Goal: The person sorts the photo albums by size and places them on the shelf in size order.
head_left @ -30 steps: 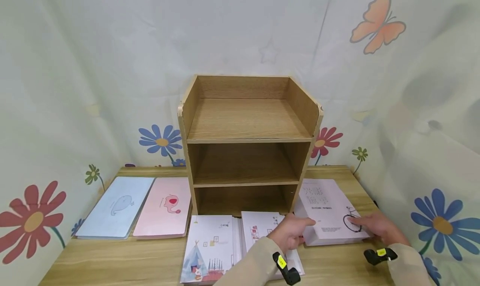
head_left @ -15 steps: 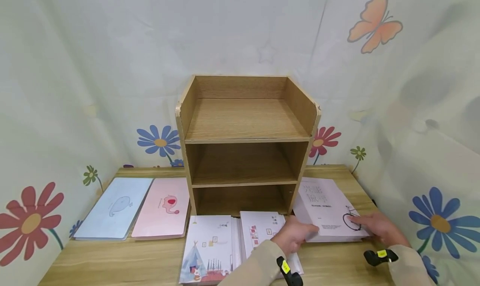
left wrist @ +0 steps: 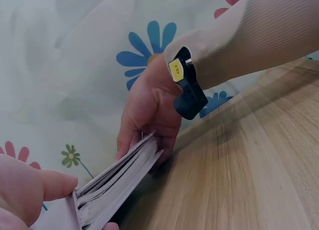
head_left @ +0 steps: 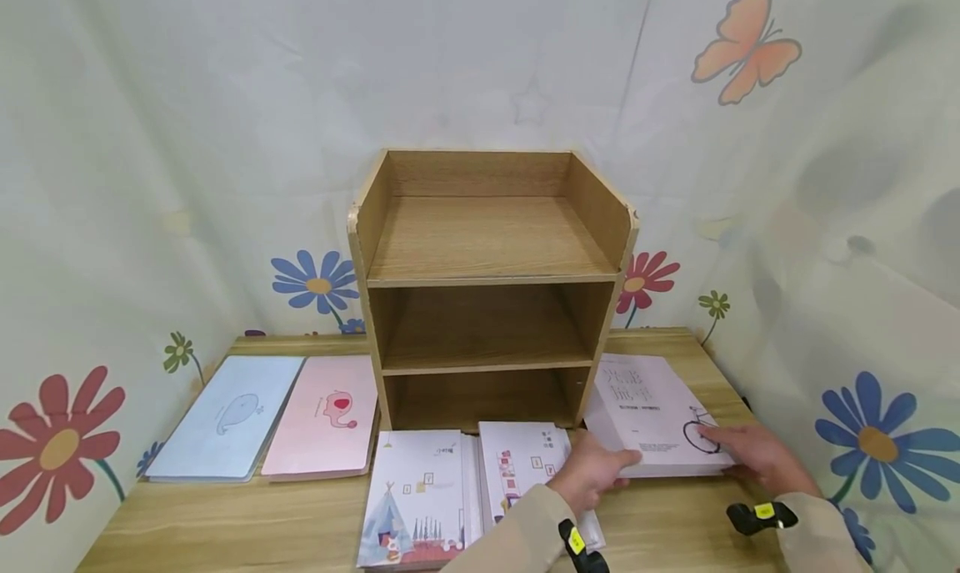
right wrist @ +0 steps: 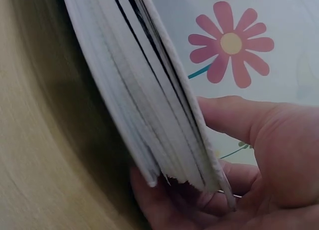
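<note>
A thick book with a pale lilac cover and a bicycle drawing (head_left: 652,406) lies to the right of the wooden shelf. My left hand (head_left: 592,471) grips its near left corner, thumb on the cover. At the near right corner my right hand (head_left: 765,456) pinches it, thumb on top and fingers below. In the left wrist view the page edges (left wrist: 119,182) show between my left hand (left wrist: 35,192) and my right hand (left wrist: 152,108). The right wrist view has the book's pages (right wrist: 144,90) with the fingers of my right hand (right wrist: 269,150) curled under the corner.
A three-level wooden shelf (head_left: 487,281) stands in the middle. Left of it lie a blue notebook (head_left: 232,414) and a pink notebook (head_left: 322,414). In front are white illustrated books (head_left: 412,494), the right ones (head_left: 517,464) partly behind my left arm. Floral cloth hangs around the table (head_left: 225,527).
The near edge of the lilac book has shifted slightly away from me. My left hand has moved a little right and its thumb now rests on the book's corner.
</note>
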Motion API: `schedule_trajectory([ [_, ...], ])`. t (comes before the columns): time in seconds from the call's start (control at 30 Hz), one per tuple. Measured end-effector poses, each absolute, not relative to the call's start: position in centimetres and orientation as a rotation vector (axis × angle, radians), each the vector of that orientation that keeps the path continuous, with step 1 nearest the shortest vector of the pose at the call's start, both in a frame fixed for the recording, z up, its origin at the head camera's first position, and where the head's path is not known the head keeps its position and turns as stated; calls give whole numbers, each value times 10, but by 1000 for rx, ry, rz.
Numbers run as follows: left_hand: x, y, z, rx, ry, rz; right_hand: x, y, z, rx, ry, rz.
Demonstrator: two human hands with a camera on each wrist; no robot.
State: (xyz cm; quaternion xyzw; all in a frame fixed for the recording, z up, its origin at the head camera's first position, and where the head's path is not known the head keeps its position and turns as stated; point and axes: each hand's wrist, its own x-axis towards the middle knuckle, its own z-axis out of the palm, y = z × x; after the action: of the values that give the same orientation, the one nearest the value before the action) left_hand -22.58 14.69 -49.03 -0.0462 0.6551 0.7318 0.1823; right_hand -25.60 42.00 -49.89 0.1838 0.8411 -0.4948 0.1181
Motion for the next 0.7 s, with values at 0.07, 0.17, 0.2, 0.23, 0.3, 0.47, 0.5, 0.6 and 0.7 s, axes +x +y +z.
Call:
schedule_trajectory([
  [0.07,-226,148,-490,-135,1854,2083,-255,419,-497,534,2425,-1496],
  [0.17,-225,148,-491,-140,1865,2105,-253,419,-495,558,2368,-1551],
  [0.2,-225,149,-491,-142,1870,2114,-251,420,-495,553,2344,-1576],
  [0.23,-225,148,-491,-146,1872,2126,-251,421,-495,558,2305,-1624],
  [0.3,-225,148,-492,-144,1869,2148,-248,423,-496,521,2236,-1709],
  [0.47,-225,145,-492,-136,1825,2181,-245,428,-502,443,2077,-1888],
  [0.5,-226,145,-492,-135,1817,2182,-244,429,-503,431,2064,-1903],
  [0.6,-225,144,-493,-145,1797,2189,-243,430,-507,419,2035,-1936],
  [0.7,-225,142,-493,-142,1789,2199,-244,432,-511,433,1968,-2004],
])
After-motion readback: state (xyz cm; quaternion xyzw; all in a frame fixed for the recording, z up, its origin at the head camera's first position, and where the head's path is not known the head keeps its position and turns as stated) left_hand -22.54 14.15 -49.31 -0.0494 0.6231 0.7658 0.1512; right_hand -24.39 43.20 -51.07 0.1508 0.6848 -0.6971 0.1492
